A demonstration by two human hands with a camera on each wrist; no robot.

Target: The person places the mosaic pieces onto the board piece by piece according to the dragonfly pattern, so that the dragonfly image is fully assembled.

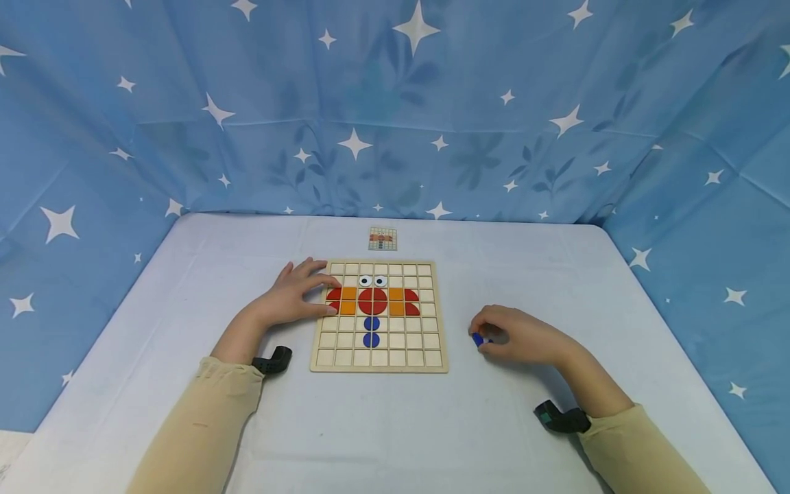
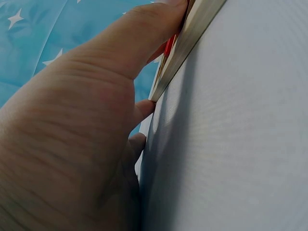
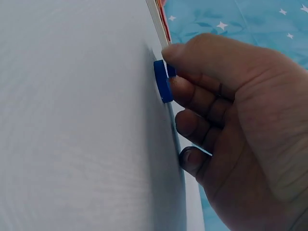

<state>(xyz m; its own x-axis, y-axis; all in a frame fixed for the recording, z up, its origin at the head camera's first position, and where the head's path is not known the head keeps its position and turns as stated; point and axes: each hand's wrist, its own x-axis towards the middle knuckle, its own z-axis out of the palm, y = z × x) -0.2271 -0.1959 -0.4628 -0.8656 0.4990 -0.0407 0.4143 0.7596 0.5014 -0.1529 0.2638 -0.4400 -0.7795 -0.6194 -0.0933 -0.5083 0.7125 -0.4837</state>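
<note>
A wooden grid board (image 1: 379, 359) lies flat on the table, bearing red rounded pieces (image 1: 373, 302), orange squares (image 1: 396, 300), two eye pieces (image 1: 373, 281) and blue rounded pieces (image 1: 372, 331). My left hand (image 1: 290, 295) rests at its left edge, thumb and index finger spread over the red pieces there, other fingers along the rim. To the right of the board, my right hand (image 1: 521, 335) is low over the cloth, thumb and curled fingers pinching a small blue piece (image 3: 162, 82). A second blue piece (image 3: 171, 70) shows just behind it, partly hidden by the fingers.
Behind the board lies a small picture card (image 1: 382, 239) with a similar pattern. A white cloth (image 1: 382, 425) covers the table. Blue star-printed curtains (image 1: 395, 171) enclose its back and sides. Each wrist wears a black camera mount (image 1: 273, 361).
</note>
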